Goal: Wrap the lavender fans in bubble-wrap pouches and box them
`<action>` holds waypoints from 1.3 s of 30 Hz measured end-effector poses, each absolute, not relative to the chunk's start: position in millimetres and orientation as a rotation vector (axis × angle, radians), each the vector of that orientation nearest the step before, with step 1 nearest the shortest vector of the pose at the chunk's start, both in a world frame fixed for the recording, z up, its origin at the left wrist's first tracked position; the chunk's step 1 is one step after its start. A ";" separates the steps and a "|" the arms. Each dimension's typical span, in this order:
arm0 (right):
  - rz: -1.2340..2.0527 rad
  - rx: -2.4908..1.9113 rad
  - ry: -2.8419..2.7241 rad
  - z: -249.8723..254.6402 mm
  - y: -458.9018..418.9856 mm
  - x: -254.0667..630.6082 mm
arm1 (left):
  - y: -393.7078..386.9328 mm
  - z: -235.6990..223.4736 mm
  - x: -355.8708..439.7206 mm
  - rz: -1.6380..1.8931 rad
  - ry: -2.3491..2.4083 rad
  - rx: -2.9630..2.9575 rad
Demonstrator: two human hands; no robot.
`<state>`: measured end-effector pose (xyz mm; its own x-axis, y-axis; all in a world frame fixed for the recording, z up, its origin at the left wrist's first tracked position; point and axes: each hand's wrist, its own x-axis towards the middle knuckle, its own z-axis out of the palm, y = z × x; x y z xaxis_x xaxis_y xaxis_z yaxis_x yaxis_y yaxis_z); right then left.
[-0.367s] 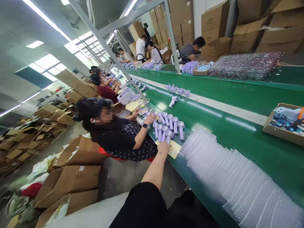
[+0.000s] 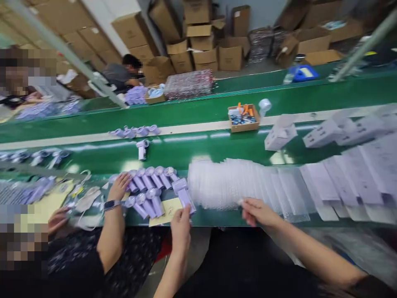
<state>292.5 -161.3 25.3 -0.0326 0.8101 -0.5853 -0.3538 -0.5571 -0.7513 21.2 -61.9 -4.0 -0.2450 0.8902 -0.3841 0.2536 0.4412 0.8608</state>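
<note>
My left hand (image 2: 180, 227) is closed round the handle end of a light purple handheld fan (image 2: 183, 193), its round head pointing away from me. Beside it, more purple handheld fans (image 2: 151, 203) lie in two rows, the nearer ones by a yellow sheet (image 2: 170, 209) with a handwritten mark. My right hand (image 2: 259, 212) has its fingers pinched at the near edge of a long overlapping row of clear bubble-wrap bags (image 2: 223, 182). Motion blur hides whether a bag edge is between those fingertips.
At my left, a co-worker's hand (image 2: 119, 186) with a watch touches the fans. White boxes (image 2: 347, 178) lie in a row on the right. Across the green conveyor (image 2: 186, 147) are a small carton of parts (image 2: 245, 124), several purple fan pieces (image 2: 136, 131) and an upright white box (image 2: 281, 134).
The view has swung right and downward. My left hand has drawn a fan back from the rows towards me. My right hand has come into view by the bubble-wrap bags.
</note>
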 end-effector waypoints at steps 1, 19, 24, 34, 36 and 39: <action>1.675 -1.255 -0.357 16.5 -162.0 277.4 | -76.2 -1.9 42.4 0.774 1.598 0.970; 1.042 -1.037 0.782 -17.2 -451.9 407.9 | -202.8 -80.1 387.1 -0.532 0.302 2.468; 1.274 -1.057 0.518 -24.5 -408.4 420.9 | -185.5 -73.4 382.8 -0.478 0.416 2.330; 1.488 -1.194 0.107 -22.7 -343.2 446.1 | -185.6 -28.3 340.8 0.133 0.844 1.860; 1.476 -1.222 0.115 -21.5 -345.0 442.5 | -184.5 -23.4 325.5 0.204 0.670 2.035; 1.433 -1.294 0.164 -16.3 -344.9 437.6 | -185.0 -20.1 307.9 0.158 0.614 2.152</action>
<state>437.6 -344.9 -16.3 0.2468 0.6131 -0.7504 -0.7671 -0.3495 -0.5379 307.9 -185.0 -20.1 0.8702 0.4816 -0.1044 0.3712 -0.5012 0.7817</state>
